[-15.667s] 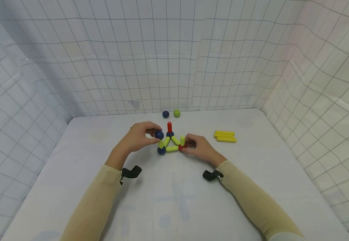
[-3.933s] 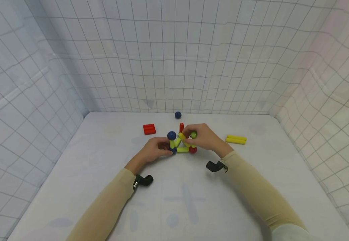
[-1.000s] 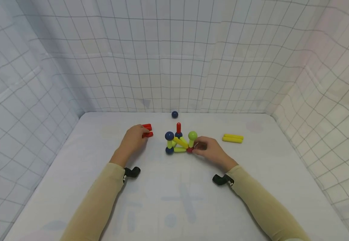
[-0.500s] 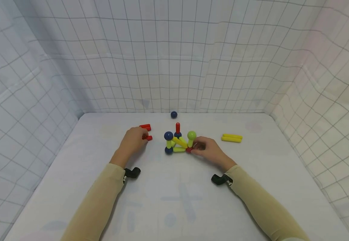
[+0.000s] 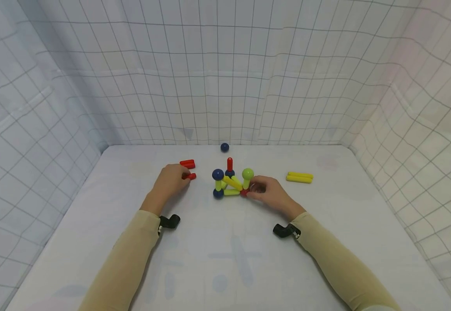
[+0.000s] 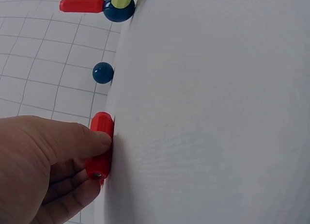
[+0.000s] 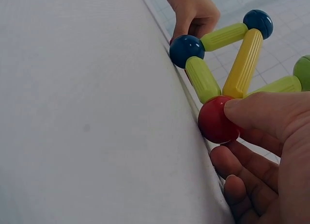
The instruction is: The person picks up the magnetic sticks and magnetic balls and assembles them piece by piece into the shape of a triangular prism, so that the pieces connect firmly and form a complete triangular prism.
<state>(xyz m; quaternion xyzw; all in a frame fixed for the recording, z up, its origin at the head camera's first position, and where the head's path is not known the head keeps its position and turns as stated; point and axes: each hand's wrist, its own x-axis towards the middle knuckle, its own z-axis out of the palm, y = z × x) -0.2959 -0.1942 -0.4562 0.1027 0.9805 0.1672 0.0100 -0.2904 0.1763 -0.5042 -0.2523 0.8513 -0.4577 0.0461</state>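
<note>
In the left wrist view, my left hand pinches a red magnetic rod between thumb and fingers, low at the table. My right hand holds the red ball at the near right corner of a frame of rods and balls. A yellow rod slants from that ball to the raised blue ball on the left post. On the right post sits a green ball. From the back blue ball a red rod stands upright. Light green rods join the base.
A couple of red rods lie just beyond my left hand. One loose blue ball rests near the back wall. Two yellow rods lie side by side at the right. Grid-patterned cloth walls enclose the table.
The green ball now tops the right post, and a yellow rod from the pile slants across the frame. My left hand has left the frame and drawn one red rod nearer, apart from the others.
</note>
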